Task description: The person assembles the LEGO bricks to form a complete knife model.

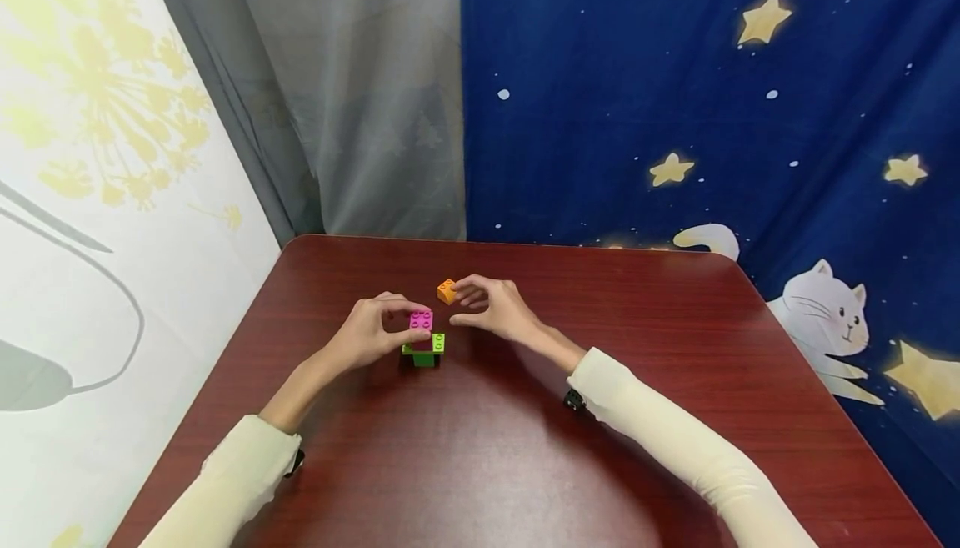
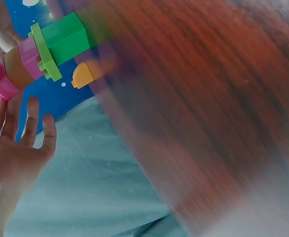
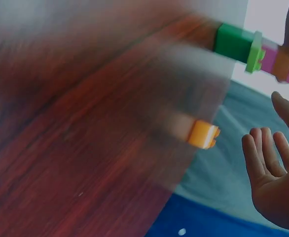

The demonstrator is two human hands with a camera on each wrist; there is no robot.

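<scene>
A stack of toy building bricks stands on the table, with a green block (image 2: pixel 65 38) at the bottom. Over it come a lime plate (image 2: pixel 45 52), a purple-pink brick (image 2: pixel 30 57), a brown-orange brick (image 2: pixel 16 66) and a bright pink brick (image 1: pixel 421 319) on top. Thumb and fingers of my left hand (image 1: pixel 367 331) pinch the pink top brick. Behind the stack sits a loose orange brick (image 3: pixel 203 134) with a sloped side. My right hand (image 1: pixel 498 308) hovers beside that orange brick, fingers apart and holding nothing.
The dark red wooden table (image 1: pixel 600 339) runs back to a grey curtain (image 1: pixel 390 114) and a blue starry curtain (image 1: pixel 600 114). A pale patterned curtain (image 1: pixel 97 239) hangs along the left side.
</scene>
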